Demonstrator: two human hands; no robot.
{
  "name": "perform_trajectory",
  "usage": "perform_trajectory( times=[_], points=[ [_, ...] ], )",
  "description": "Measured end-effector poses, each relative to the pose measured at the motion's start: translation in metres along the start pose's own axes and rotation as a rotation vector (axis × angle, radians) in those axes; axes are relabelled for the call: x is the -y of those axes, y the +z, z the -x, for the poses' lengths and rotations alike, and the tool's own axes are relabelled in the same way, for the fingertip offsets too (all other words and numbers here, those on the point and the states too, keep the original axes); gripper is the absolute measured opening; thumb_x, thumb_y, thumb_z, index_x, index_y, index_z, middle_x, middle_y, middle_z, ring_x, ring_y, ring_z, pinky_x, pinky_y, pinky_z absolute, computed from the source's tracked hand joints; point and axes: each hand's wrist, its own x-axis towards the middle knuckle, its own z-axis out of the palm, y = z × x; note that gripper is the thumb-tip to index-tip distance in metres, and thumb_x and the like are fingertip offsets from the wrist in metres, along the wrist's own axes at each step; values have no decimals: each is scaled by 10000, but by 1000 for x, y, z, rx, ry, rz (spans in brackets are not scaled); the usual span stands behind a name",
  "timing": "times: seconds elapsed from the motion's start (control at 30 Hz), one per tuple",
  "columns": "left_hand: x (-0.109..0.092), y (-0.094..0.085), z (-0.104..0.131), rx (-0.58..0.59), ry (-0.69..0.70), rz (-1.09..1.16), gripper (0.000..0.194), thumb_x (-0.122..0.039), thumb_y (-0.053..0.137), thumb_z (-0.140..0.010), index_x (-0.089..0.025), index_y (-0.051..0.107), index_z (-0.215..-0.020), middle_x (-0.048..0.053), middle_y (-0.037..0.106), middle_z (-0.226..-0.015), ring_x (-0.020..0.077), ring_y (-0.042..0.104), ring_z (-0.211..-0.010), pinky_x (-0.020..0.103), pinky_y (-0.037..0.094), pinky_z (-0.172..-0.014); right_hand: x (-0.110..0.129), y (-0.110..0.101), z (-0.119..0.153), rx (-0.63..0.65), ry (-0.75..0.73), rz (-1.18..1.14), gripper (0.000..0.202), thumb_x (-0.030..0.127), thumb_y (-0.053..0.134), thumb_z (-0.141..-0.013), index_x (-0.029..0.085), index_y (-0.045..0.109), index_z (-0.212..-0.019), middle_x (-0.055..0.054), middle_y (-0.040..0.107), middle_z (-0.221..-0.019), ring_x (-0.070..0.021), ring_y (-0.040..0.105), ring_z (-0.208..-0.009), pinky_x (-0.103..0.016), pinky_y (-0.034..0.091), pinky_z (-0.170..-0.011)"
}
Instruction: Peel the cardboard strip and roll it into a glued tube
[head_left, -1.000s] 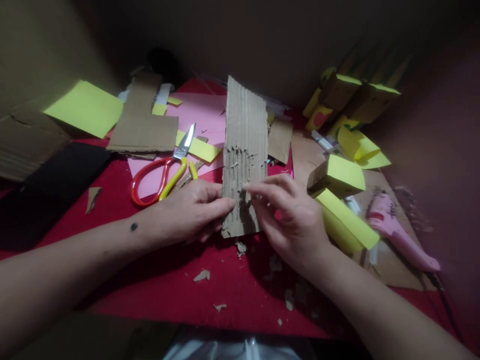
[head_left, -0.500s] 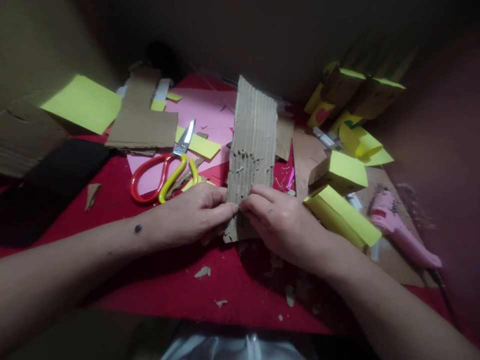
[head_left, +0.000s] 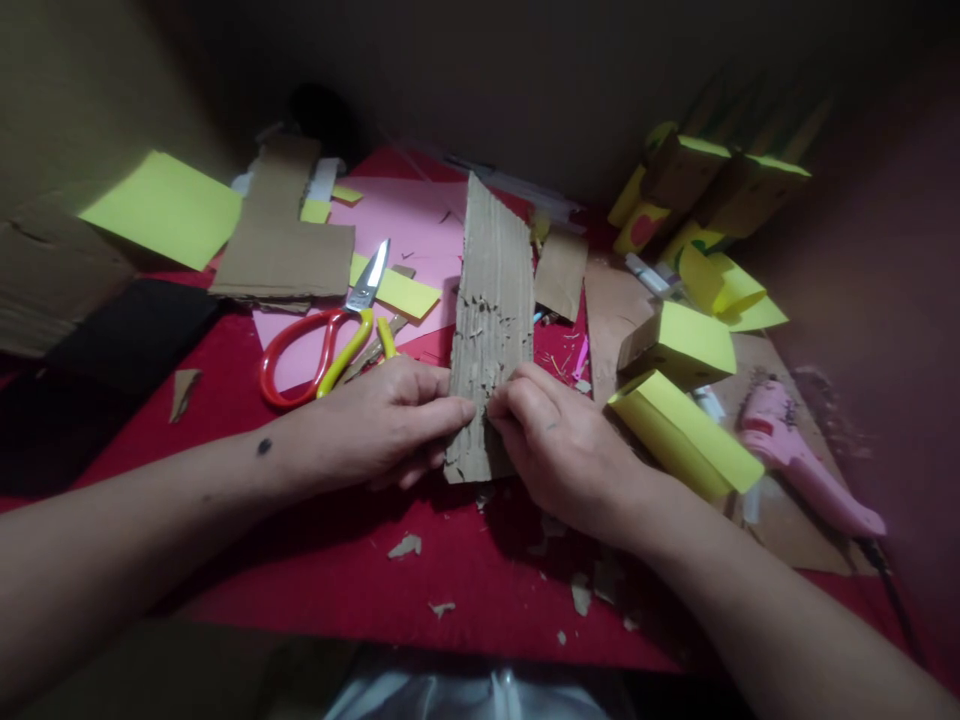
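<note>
A long strip of corrugated cardboard point(head_left: 495, 270) is held up in front of me, its ridges bare and its surface torn in several spots. My left hand point(head_left: 409, 415) grips its left edge, thumb on the front face and fingers behind. On the lower right of the strip, my right hand point(head_left: 559, 435) is closed with its fingertips pinched at the surface. Whether a bit of paper is between those fingertips cannot be made out. Left of the strip lie scissors point(head_left: 326, 345) with one red and one yellow handle. Torn paper scraps point(head_left: 405, 546) lie below the hands.
At right are a pink glue gun point(head_left: 802, 455), a yellow box point(head_left: 675, 345) and a folded yellow piece point(head_left: 686, 430). Brown cardboard pieces point(head_left: 285, 255) and a yellow sheet point(head_left: 165, 210) sit at left. Pink paper point(head_left: 420, 215) lies at the back on the red cloth point(head_left: 300, 590).
The cardboard strip has tilted and shifted slightly left, with its top lower, uncovering more of a small cardboard piece behind it. Both hands stay at its lower part.
</note>
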Motion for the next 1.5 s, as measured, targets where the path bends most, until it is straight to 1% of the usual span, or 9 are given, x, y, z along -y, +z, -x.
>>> perform_trajectory(
  times=[0.17,0.37,0.57,0.67,0.97,1.17,1.27,1.37,1.5],
  points=[
    [0,0,1,-5,20,38,352,-354,512,-854,-196,489,-540,-37,478,-345,78,380,-267,170,289,-292,1,3,-2,-55,24,57,145,75,388,-897,192,455,-844,-35,509,-795,-153,436,-668,-268,395,-575],
    [-3,0,3,-44,23,54,316,-314,521,-844,-193,494,-553,-49,474,-340,77,394,-272,154,292,-285,1,-6,-5,-217,124,29,110,95,439,-871,178,492,-821,-36,530,-744,-153,502,-665,-263,438,-601],
    [1,-2,1,-75,46,-16,318,-337,517,-841,-199,497,-555,-42,489,-342,87,407,-273,168,300,-290,6,-6,-4,-96,56,-159,114,134,460,-926,119,569,-957,-64,572,-857,-150,550,-753,-264,477,-669],
    [1,0,1,-46,40,-7,318,-329,507,-842,-200,486,-553,-44,488,-344,82,406,-273,161,291,-288,6,-5,-4,-63,56,-175,125,124,473,-920,94,593,-905,-69,571,-819,-153,547,-728,-264,474,-650],
    [2,4,2,-37,52,-36,338,-346,519,-828,-193,473,-530,-38,493,-348,71,411,-286,145,300,-297,2,-1,-2,12,-54,45,180,78,389,-905,133,550,-848,-53,515,-782,-158,436,-647,-270,370,-530],
    [4,0,-2,-51,24,-8,309,-344,513,-835,-195,499,-565,-40,488,-341,78,392,-266,159,281,-282,3,-16,-4,99,3,-350,102,84,433,-875,167,479,-838,-30,504,-780,-135,460,-668,-252,413,-588],
    [3,-2,-4,-71,54,2,288,-324,521,-833,-189,526,-578,-43,485,-341,79,393,-263,159,289,-279,1,-23,-6,48,85,-467,105,74,466,-862,177,480,-858,-20,534,-776,-124,505,-688,-232,433,-621],
    [3,-3,-3,-67,45,5,315,-323,531,-833,-189,504,-549,-38,488,-342,84,414,-270,155,302,-277,-2,-21,-7,-73,146,-345,110,65,484,-843,174,491,-834,-29,549,-759,-130,515,-679,-242,431,-626],
    [2,-1,-3,-61,54,22,314,-327,519,-846,-192,507,-563,-45,486,-346,80,406,-264,150,297,-269,0,-14,-5,-92,134,-278,84,85,491,-843,163,516,-865,-48,565,-796,-143,535,-715,-252,442,-647]
  ],
)
